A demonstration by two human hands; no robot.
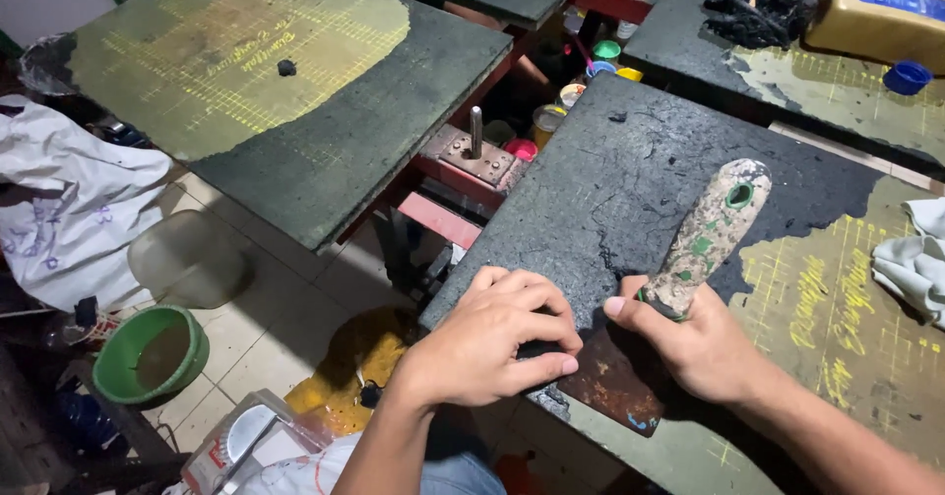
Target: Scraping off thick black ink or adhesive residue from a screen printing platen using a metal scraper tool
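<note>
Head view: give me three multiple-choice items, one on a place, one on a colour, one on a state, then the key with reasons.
1. Where is the green bucket?
A. on the floor at lower left
B. on the right board
C. in the left hand

2. What colour is the cap by the yellow jug?
A. red
B. blue
C. white

3. How is the scraper held?
A. lying untouched
B. gripped by the right hand, blade flat on the dark board
C. raised in the air

Key: A, it stands on floor tiles; B, the cap is blue; B, fingers wrap the handle while the left hand presses the blade.
</note>
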